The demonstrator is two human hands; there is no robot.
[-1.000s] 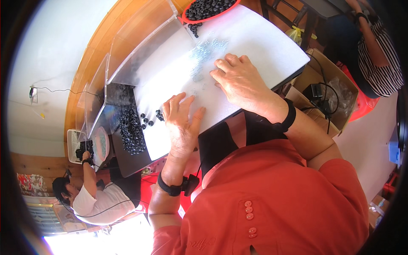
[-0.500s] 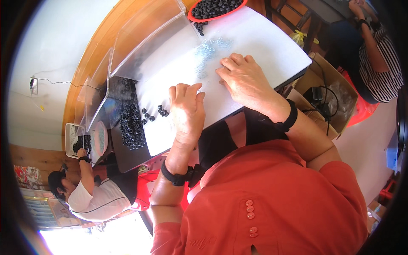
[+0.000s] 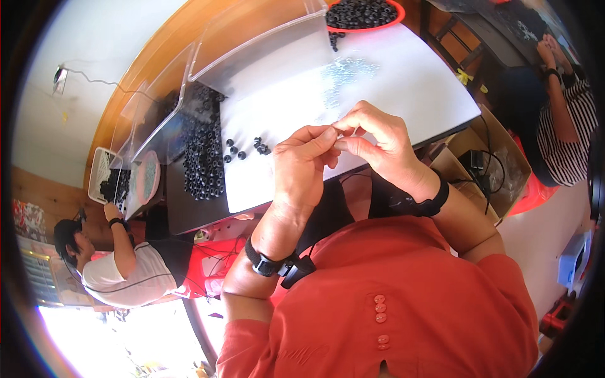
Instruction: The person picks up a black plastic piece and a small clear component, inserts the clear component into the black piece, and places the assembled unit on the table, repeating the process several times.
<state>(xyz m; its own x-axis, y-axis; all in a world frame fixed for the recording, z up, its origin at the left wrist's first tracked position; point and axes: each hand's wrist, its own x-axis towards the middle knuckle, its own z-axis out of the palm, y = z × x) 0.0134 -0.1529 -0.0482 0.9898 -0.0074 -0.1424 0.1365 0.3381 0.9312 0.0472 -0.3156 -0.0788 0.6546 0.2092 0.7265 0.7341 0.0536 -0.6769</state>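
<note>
Two hands together at the centre of the frame, left hand (image 3: 297, 165) and right hand (image 3: 386, 142), fingertips meeting over the near edge of the white tabletop (image 3: 432, 94)! Both have their fingers bent inward, only partly closed by the look of it, but the tips overlap, and whether either grips anything small there, I cannot tell. Just above them, upper centre, lies a loose scatter of pale blue bits (image 3: 345, 72). Over to the left of the left hand, a few loose black beads (image 3: 260, 146) sit on the white, and beyond those, left of centre, a dense black heap (image 3: 205, 157) spreads beside the white edge. Top of the frame, a red bowl (image 3: 401, 14) brims with black pieces (image 3: 360, 14), while a clear plastic panel (image 3: 252, 47) stands at upper left. Right of centre, a cardboard box (image 3: 509, 194) holds dark cables.
</note>
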